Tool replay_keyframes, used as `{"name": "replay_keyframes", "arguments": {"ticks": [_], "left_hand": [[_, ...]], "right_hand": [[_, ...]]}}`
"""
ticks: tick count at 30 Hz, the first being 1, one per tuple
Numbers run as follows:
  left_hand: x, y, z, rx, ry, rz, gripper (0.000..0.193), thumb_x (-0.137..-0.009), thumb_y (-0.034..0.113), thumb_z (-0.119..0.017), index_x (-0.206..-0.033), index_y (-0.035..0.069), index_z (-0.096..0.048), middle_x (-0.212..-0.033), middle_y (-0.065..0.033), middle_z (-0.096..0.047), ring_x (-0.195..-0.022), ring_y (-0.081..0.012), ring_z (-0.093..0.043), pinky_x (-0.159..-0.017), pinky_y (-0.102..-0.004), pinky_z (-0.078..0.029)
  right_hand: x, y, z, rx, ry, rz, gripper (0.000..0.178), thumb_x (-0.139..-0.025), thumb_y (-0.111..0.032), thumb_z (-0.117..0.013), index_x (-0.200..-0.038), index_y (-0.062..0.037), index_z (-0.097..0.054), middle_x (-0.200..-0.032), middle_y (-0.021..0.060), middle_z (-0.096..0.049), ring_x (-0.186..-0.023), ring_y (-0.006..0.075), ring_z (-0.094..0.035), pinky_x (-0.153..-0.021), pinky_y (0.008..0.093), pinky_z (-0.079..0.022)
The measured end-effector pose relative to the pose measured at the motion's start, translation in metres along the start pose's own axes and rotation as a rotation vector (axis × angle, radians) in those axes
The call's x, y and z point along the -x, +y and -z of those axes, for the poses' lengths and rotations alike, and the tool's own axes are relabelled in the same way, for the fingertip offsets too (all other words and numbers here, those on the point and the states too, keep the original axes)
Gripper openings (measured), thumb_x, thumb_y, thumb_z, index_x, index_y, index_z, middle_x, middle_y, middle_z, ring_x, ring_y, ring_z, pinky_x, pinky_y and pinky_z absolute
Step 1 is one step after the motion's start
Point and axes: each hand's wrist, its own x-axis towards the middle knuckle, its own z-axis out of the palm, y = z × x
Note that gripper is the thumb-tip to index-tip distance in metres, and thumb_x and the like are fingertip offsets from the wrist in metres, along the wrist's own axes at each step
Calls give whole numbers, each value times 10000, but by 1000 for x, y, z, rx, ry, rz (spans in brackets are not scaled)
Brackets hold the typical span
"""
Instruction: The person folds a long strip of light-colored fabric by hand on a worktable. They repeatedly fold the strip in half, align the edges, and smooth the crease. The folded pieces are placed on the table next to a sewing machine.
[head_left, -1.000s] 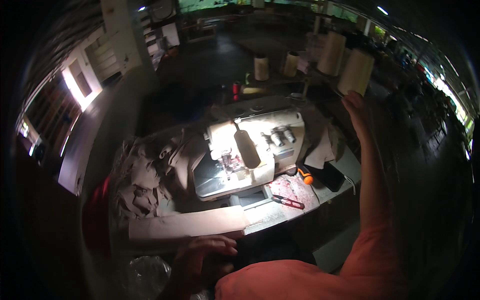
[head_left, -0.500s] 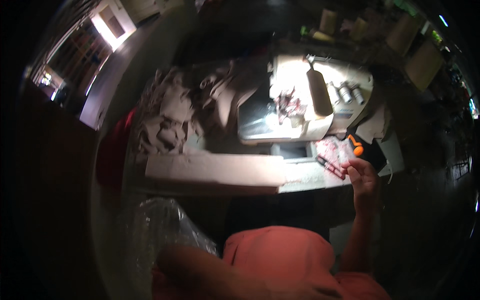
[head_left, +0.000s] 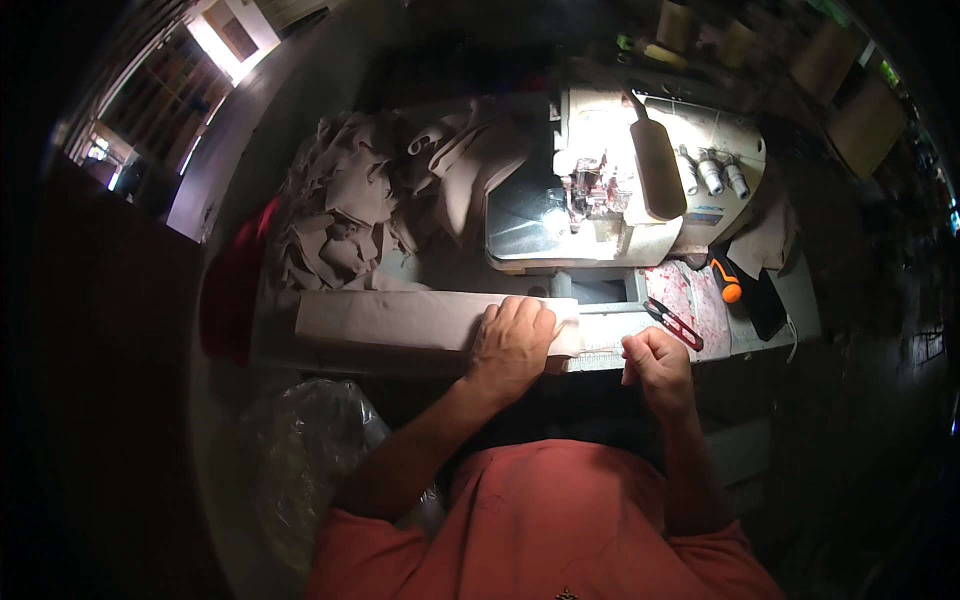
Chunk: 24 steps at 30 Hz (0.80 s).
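A long folded strip of beige fabric [head_left: 390,318] lies along the front edge of the sewing table [head_left: 800,300]. My left hand [head_left: 512,340] rests flat on the strip's right end, fingers spread over it. My right hand [head_left: 655,365] is curled into a loose fist at the table's front edge, just right of the strip's end; whether it pinches the fabric edge is too dim to tell. A white overlock sewing machine [head_left: 620,190] stands behind both hands, lit by its lamp.
A heap of cut beige fabric pieces [head_left: 350,215] lies left of the machine. Red-handled thread snips [head_left: 675,322] and an orange-tipped tool [head_left: 728,282] lie to the right. A clear plastic bag [head_left: 300,450] hangs below the table on the left. Thread cones [head_left: 850,80] stand behind.
My left hand has come up from my lap onto the fabric strip. My right hand has drawn back from the snips to the table's front edge. The view has tilted further down.
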Motion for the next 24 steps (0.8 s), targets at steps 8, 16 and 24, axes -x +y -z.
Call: {"name": "replay_keyframes", "arguments": {"ticks": [8, 16, 24], "left_hand": [[2, -1, -2, 76, 118, 29, 84, -756, 115, -532, -743, 54, -477, -725, -85, -477, -704, -246, -470, -643, -337, -374], [2, -16, -3, 404, 88, 69, 69, -772, 92, -511, -748, 40, -472, -745, -100, -489, -715, -266, -486, -658, -348, -382], [12, -2, 6, 464, 312, 93, 85, -812, 83, -491, -779, 7, -472, -757, -122, -498, -671, -246, -489, -634, -342, -406]], "right_hand": [[-16, -6, -14, -154, -33, -12, 130, -827, -108, -534, -761, 4, -531, -597, 22, -526, -524, 64, -480, -489, 194, -395], [-20, -14, -7, -78, -25, 14, 118, -823, -104, -533, -786, 8, -541, -634, 33, -537, -558, 72, -498, -522, 195, -416], [-46, -31, -50, 212, -194, 135, 154, -773, -110, -598, -715, 17, -534, -648, 32, -524, -591, 94, -475, -547, 226, -410]]}}
